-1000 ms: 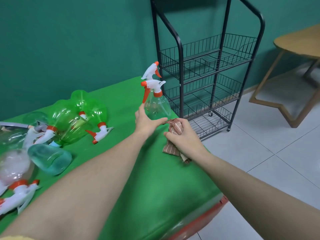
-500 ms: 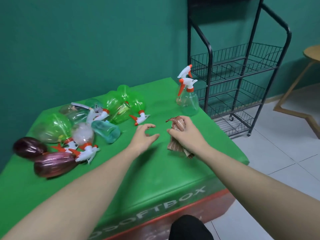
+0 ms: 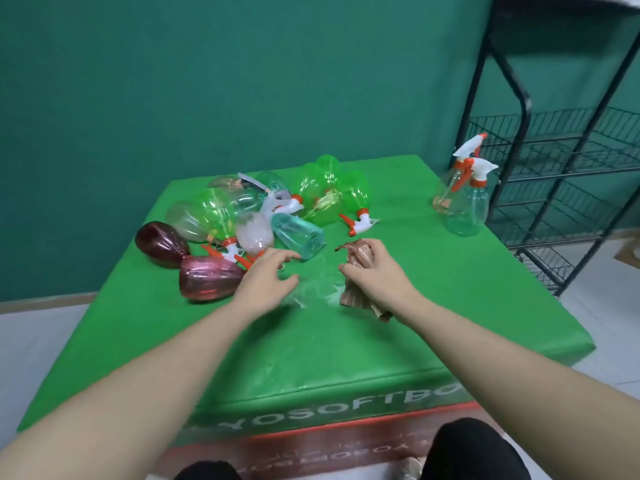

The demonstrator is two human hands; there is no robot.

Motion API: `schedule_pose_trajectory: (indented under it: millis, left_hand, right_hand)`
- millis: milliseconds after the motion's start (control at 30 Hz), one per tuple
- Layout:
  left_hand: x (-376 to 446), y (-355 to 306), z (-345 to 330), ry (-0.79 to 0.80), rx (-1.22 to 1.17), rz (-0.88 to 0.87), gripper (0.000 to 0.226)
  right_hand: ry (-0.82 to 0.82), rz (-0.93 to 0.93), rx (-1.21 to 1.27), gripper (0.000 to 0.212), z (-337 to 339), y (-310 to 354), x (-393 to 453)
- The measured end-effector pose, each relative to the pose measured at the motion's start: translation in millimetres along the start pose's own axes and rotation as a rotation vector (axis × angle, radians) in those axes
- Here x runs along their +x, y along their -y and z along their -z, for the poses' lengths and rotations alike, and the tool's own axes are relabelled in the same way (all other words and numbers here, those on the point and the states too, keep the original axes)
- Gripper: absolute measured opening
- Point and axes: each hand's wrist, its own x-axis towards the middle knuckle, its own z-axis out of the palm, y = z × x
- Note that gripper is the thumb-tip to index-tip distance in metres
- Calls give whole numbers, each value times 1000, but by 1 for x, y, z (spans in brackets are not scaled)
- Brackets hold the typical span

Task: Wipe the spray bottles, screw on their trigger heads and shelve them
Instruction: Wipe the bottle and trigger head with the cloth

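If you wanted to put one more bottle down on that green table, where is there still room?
The near half of the green table is bare, from the printed front edge up to the two hands. There is also open green between the striped cloth and the two upright spray bottles at the far right corner. The far left is crowded with a heap of lying bottles.

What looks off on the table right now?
A wet patch glistens on the green cover between the left hand and the right hand, which grips the cloth. The unfinished bottles lie jumbled on their sides.
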Motion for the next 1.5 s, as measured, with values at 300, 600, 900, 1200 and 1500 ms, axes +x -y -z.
schedule_pose_trajectory:
  millis: [300, 600, 900, 1200, 1500]
  left_hand:
    - [7, 63, 42, 72, 377, -104, 66]
    - [16, 76, 31, -41, 448, -142, 35]
    - [-1, 51, 21, -47, 230, -171, 25]
    - [-65, 10, -16, 10, 115, -173, 25]
    - [-115, -24, -57, -12, 93, -197, 17]
  right_hand:
    - [36, -11, -53, 52, -49, 1, 34]
    - [35, -45, -70, 50, -68, -10, 42]
    - [33, -62, -48, 49, -54, -17, 11]
    - [18, -69, -37, 48, -29, -30, -38]
    - [9, -80, 0, 47, -12, -49, -82]
